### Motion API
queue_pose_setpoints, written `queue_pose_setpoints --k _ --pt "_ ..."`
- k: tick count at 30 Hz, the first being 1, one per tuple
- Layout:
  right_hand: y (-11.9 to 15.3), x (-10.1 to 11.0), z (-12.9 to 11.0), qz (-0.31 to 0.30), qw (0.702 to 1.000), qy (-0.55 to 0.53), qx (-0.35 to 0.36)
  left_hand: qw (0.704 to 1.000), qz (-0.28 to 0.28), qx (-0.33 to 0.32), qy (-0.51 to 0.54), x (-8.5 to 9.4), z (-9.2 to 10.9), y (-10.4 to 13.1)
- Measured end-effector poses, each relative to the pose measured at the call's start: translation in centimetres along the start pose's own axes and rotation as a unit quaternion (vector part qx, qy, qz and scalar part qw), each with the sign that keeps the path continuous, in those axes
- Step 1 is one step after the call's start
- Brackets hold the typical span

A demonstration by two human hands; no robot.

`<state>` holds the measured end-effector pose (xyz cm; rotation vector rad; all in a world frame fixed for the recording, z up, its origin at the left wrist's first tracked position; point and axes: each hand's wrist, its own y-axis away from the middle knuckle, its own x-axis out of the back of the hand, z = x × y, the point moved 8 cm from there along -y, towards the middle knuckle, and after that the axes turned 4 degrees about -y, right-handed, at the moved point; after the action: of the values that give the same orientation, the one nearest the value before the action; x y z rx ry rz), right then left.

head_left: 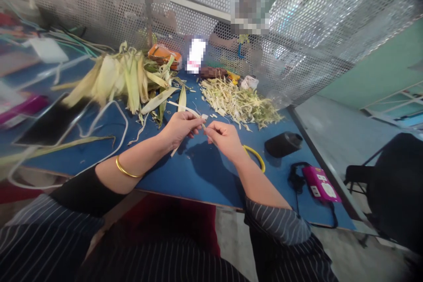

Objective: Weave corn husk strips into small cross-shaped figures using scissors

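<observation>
My left hand [183,128] and my right hand [224,137] are close together above the blue table. Both pinch a thin pale corn husk strip [185,108] between thumb and fingers, with a small whitish piece at its upper side near the fingertips. One end of the strip reaches up and left past my left hand. Behind my left hand lies a heap of large corn husks [124,79]. Beyond my right hand spreads a pile of shredded husk pieces [238,102].
A black thread cone [283,144], a yellow ring [259,156] and a magenta power strip [320,183] lie at the right. A lit phone [196,54] stands by the perforated metal screen [205,20]. A dark flat panel [53,121] and white cable are at the left.
</observation>
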<state>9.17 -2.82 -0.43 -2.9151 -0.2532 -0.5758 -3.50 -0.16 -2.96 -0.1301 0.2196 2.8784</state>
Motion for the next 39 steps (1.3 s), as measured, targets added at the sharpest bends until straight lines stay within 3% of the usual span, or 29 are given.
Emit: queue_pose_setpoints --k 3,6,11,17,26,30,35,39 --pt "0.0 -0.4 0.5 -0.03 0.998 -0.034 -0.032 1.0 -0.004 -0.002 0.001 -0.1 0.0 0.0" --pt "-0.3 0.3 1.6 0.033 0.988 -0.137 -0.062 0.999 -0.036 0.007 0.015 -0.7 0.3 0.3" --pt "-0.4 -0.2 3.9 0.072 0.922 -0.353 -0.142 0.994 -0.103 0.02 -0.013 -2.1 0.5 1.1" --pt "-0.3 -0.7 4.3 0.071 0.89 -0.419 -0.165 0.988 -0.111 0.001 -0.106 -2.5 0.3 1.5" --pt "-0.3 1.0 3.7 0.155 0.913 -0.371 -0.074 0.988 -0.087 -0.006 -0.129 -2.3 0.0 1.2" --pt "-0.4 1.7 4.0 0.193 0.915 -0.348 -0.063 0.994 -0.082 0.04 -0.068 -2.2 -0.8 1.0" --pt "-0.6 2.4 3.3 0.177 0.942 -0.277 -0.074 0.995 -0.067 0.068 0.007 -1.6 -0.5 0.8" --pt "-0.5 1.3 2.1 0.088 0.979 -0.173 -0.065 0.999 -0.031 0.04 0.005 -0.6 0.2 0.6"
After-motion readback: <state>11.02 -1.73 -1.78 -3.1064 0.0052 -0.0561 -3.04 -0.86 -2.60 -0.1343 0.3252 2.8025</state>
